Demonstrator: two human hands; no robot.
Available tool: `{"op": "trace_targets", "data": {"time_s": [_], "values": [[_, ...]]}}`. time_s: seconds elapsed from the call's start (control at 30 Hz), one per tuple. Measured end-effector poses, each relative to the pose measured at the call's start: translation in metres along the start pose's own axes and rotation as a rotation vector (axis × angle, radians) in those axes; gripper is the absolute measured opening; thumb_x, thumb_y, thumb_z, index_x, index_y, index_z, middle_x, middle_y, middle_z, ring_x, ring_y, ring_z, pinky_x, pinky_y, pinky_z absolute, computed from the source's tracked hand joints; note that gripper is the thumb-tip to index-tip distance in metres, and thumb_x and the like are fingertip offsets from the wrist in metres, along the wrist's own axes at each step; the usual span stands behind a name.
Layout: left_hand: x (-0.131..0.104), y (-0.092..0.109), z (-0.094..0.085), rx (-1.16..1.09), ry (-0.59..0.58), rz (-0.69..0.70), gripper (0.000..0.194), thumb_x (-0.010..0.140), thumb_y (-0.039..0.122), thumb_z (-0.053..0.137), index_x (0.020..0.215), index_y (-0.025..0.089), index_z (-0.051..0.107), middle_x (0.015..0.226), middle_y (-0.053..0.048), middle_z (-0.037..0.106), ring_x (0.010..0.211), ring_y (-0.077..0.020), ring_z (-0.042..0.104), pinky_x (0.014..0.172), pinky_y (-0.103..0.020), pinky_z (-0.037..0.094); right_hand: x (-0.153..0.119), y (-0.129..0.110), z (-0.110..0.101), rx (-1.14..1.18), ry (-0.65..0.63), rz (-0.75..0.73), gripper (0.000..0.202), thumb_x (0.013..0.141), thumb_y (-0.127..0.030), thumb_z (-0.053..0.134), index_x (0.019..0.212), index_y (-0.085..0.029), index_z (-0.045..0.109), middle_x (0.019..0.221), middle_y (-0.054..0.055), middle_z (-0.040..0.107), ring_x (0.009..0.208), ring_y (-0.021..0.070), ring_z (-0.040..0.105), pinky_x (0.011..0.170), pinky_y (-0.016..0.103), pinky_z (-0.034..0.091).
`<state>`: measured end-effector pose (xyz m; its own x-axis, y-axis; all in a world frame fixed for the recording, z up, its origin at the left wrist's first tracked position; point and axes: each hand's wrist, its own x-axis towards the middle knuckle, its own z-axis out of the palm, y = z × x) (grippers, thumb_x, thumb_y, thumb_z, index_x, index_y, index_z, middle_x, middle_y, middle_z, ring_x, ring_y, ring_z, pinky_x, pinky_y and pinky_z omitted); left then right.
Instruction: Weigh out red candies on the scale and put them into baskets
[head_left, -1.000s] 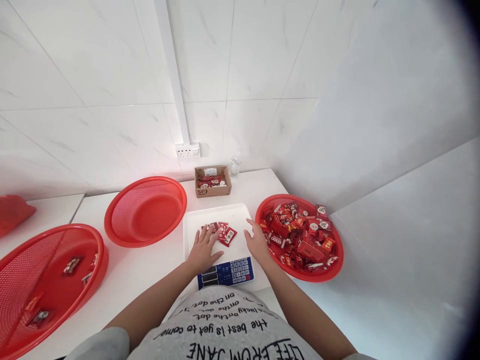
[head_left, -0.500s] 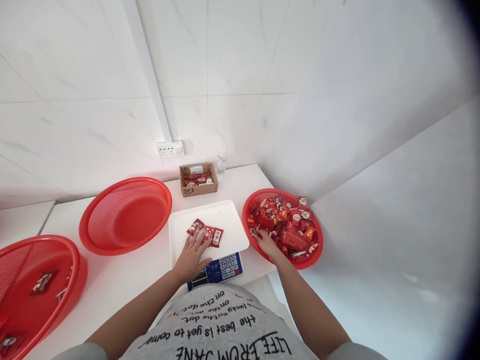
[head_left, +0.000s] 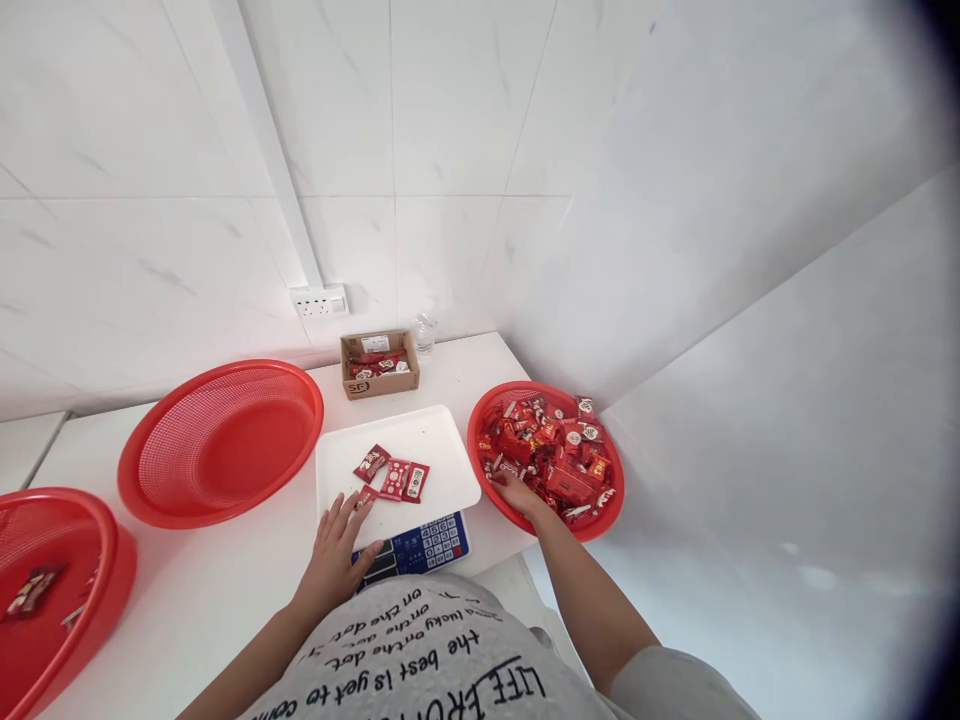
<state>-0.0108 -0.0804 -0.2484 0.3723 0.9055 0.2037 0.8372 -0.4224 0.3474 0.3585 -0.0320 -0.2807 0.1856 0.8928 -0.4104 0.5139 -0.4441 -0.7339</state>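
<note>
On the scale's white tray (head_left: 442,440) lie several small red snack packets (head_left: 394,479). My left hand (head_left: 335,548), fingers spread and holding nothing, rests at the tray's near left edge, its fingertips close to the nearest packet. The scale's blue keypad (head_left: 439,543) shows just right of its thumb. To the right, a round red plastic basket (head_left: 616,462) is heaped with red packets. My right hand (head_left: 516,493) reaches into the near left side of that heap. Its fingers are bunched together among the packets, and what lies between them is hidden.
A small cardboard box (head_left: 381,386) with red packets stands against the wall, beside a clear plastic item (head_left: 424,332). Left of the scale is a red basket (head_left: 247,440) with a bare bottom. Another red basket (head_left: 112,600) at the lower left holds a few packets.
My left hand has drawn back toward me and left, off the packets on the tray. My right hand stays in the right basket. The whole view has shifted slightly.
</note>
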Motion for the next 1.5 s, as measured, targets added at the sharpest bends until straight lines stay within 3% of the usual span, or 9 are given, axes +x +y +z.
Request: {"op": "trace_targets", "data": {"time_s": [0.27, 0.47, 0.57, 0.77, 0.9, 1.03, 1.23, 1.37, 1.5], "values": [[0.004, 0.008, -0.006, -0.008, -0.068, -0.024, 0.047, 0.089, 0.041, 0.041, 0.132, 0.022, 0.045, 0.142, -0.009, 0.041, 0.137, -0.0299, 0.024, 0.105, -0.052, 0.03, -0.03, -0.024, -0.023, 0.155, -0.191, 0.032, 0.036, 0.075, -0.041, 0.057, 0.105, -0.021, 0.065, 0.12, 0.01, 0.061, 0.11, 0.0234, 0.056, 0.097, 0.04, 0.039], [-0.001, 0.006, -0.003, 0.006, -0.09, -0.03, 0.046, 0.088, 0.039, 0.043, 0.131, 0.022, 0.046, 0.143, -0.01, 0.041, 0.136, -0.0297, 0.025, 0.105, -0.052, 0.03, -0.041, -0.048, -0.027, 0.278, -0.152, -0.09, 0.03, 0.07, -0.033, 0.057, 0.097, -0.019, 0.063, 0.099, 0.006, 0.067, 0.092, 0.0204, 0.06, 0.083, 0.034, 0.047], [-0.002, 0.006, -0.001, 0.012, -0.1, -0.023, 0.046, 0.088, 0.039, 0.043, 0.13, 0.021, 0.047, 0.142, -0.011, 0.041, 0.136, -0.03, 0.026, 0.105, -0.053, 0.03, -0.046, -0.077, -0.017, 0.375, -0.08, -0.109, 0.033, 0.071, -0.03, 0.055, 0.103, -0.018, 0.058, 0.1, 0.006, 0.066, 0.088, 0.0179, 0.06, 0.077, 0.031, 0.048], [-0.003, 0.007, -0.003, 0.017, -0.115, -0.021, 0.045, 0.088, 0.039, 0.042, 0.129, 0.021, 0.048, 0.141, -0.011, 0.042, 0.135, -0.03, 0.027, 0.105, -0.052, 0.03, -0.059, -0.145, 0.023, 0.334, -0.301, -0.246, 0.046, 0.075, -0.03, 0.057, 0.119, -0.016, 0.053, 0.098, 0.006, 0.066, 0.08, 0.0144, 0.061, 0.077, 0.032, 0.05], [-0.004, 0.006, -0.005, 0.008, -0.123, -0.041, 0.048, 0.089, 0.039, 0.04, 0.132, 0.02, 0.045, 0.143, -0.011, 0.04, 0.136, -0.0298, 0.025, 0.106, -0.052, 0.029, -0.06, -0.161, 0.042, 0.25, -0.31, -0.379, 0.047, 0.078, -0.027, 0.054, 0.124, -0.022, 0.051, 0.118, 0.007, 0.061, 0.095, 0.0154, 0.061, 0.086, 0.033, 0.049], [-0.005, 0.001, -0.003, -0.008, -0.133, -0.075, 0.052, 0.089, 0.042, 0.04, 0.136, 0.02, 0.039, 0.143, -0.012, 0.039, 0.137, -0.0299, 0.024, 0.106, -0.052, 0.028, -0.055, -0.143, 0.036, 0.117, -0.121, -0.398, 0.042, 0.08, -0.026, 0.049, 0.122, -0.022, 0.054, 0.125, 0.008, 0.058, 0.104, 0.0176, 0.058, 0.089, 0.034, 0.048], [-0.002, 0.002, 0.001, -0.043, -0.158, -0.106, 0.059, 0.089, 0.043, 0.039, 0.141, 0.019, 0.029, 0.149, -0.013, 0.028, 0.139, -0.0295, 0.017, 0.107, -0.051, 0.027, -0.05, -0.074, 0.01, -0.249, 0.254, -0.331, 0.044, 0.08, -0.025, 0.044, 0.121, -0.014, 0.054, 0.125, 0.014, 0.055, 0.119, 0.0243, 0.047, 0.105, 0.04, 0.034], [0.01, 0.009, 0.005, -0.077, -0.159, -0.156, 0.064, 0.088, 0.042, 0.042, 0.144, 0.018, 0.022, 0.152, -0.016, 0.016, 0.14, -0.03, 0.012, 0.108, -0.051, 0.024, -0.052, -0.036, 0.008, -0.353, 0.329, -0.233, 0.048, 0.084, -0.034, 0.042, 0.125, -0.011, 0.049, 0.13, 0.016, 0.05, 0.125, 0.0275, 0.04, 0.106, 0.044, 0.03], [0.03, 0.019, 0.014, -0.096, -0.138, -0.182, 0.067, 0.087, 0.044, 0.043, 0.144, 0.017, 0.02, 0.153, -0.019, 0.01, 0.14, -0.0321, 0.008, 0.108, -0.055, 0.02, -0.055, -0.029, 0.014, -0.313, 0.335, -0.193, 0.05, 0.088, -0.039, 0.035, 0.128, -0.012, 0.047, 0.132, 0.014, 0.049, 0.126, 0.025, 0.04, 0.106, 0.04, 0.03]]}}
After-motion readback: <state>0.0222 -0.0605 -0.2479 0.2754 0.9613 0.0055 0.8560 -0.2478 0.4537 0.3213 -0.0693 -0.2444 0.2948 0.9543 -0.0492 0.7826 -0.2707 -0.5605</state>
